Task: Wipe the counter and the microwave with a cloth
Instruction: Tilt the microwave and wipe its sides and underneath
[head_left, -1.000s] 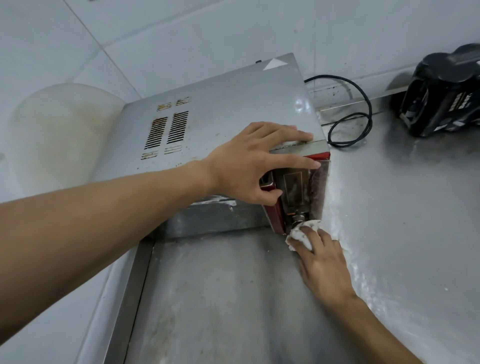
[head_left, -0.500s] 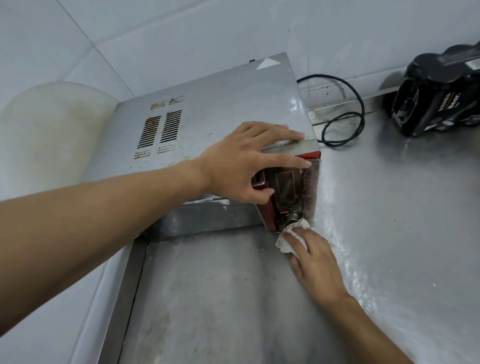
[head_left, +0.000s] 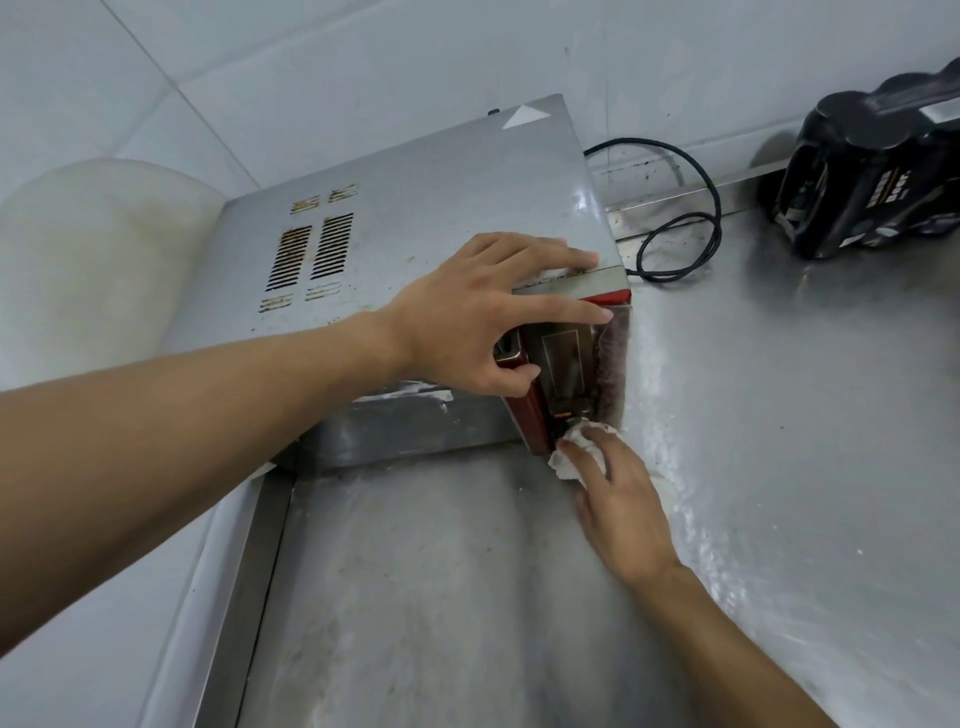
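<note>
My left hand (head_left: 467, 322) lies spread and released over the microwave's (head_left: 415, 208) top front edge. My right hand (head_left: 623, 499) grasps the white cloth (head_left: 563, 465) against its lower front corner, with bare steel surface (head_left: 805, 415) open to the right.

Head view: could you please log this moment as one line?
left hand braces microwave corner | right hand holds cloth against control panel base

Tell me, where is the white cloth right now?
In the head view, just right of centre, the white cloth is bunched in the right hand, pressed against the microwave's lower front corner, down by the counter.
</note>
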